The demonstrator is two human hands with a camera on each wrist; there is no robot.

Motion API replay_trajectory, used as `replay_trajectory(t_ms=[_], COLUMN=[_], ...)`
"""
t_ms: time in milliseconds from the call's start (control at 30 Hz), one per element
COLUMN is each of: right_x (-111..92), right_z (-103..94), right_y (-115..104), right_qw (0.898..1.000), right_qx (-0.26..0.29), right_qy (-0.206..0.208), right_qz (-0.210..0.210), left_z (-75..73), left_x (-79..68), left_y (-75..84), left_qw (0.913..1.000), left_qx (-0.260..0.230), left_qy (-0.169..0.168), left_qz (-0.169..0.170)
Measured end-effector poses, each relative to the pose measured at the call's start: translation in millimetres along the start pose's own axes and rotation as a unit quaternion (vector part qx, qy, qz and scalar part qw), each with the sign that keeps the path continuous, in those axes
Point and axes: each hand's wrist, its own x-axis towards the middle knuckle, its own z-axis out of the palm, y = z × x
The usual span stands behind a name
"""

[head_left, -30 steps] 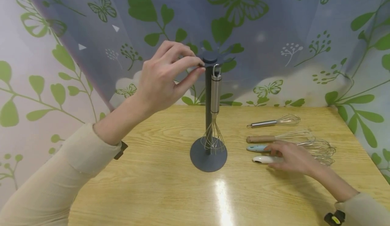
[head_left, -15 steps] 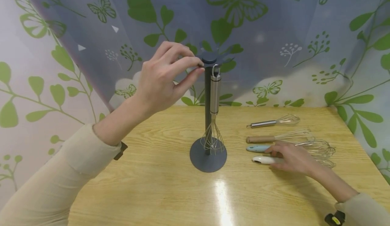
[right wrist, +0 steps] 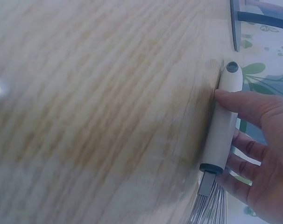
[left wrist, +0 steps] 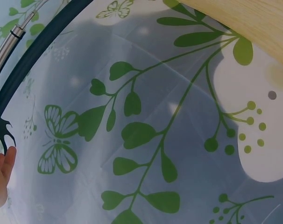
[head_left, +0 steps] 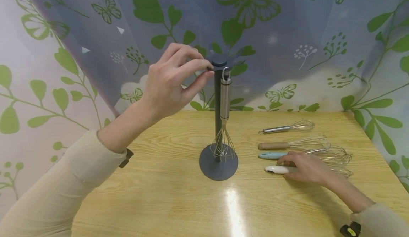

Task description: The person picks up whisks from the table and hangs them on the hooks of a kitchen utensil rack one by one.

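A dark metal stand with a round base and hooks at its top rises from the table. My left hand pinches one of its hooks between thumb and index finger. From another hook hangs a steel-handled whisk, wires downward over the base. At the right, my right hand grips the white-handled whisk around its handle, thumb on one side and fingers on the other. Just beyond it lies a blue-handled whisk. In the left wrist view only some fingertips show, beside the hook.
Farther back on the wooden table lie a wooden-handled whisk and a small steel whisk, handles toward the stand. A curtain with green leaves and butterflies stands behind the table.
My right fingers have drawn back from the blue handle and closed on the white one, which has shifted slightly toward me. My left hand has stayed at the hook.
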Motion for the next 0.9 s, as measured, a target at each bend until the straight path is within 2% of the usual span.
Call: replay_trajectory(t_ms=[900], right_x=[-3.6], right_z=[-1.9], right_y=[-1.2], right_qw=[0.999], right_qx=[0.026], right_qy=[-0.009], right_qz=[-0.027], left_z=[0.1], left_x=[-0.4], left_y=[0.4], left_qw=[1.0], left_qx=[0.001], left_qy=[0.001], left_qz=[0.0])
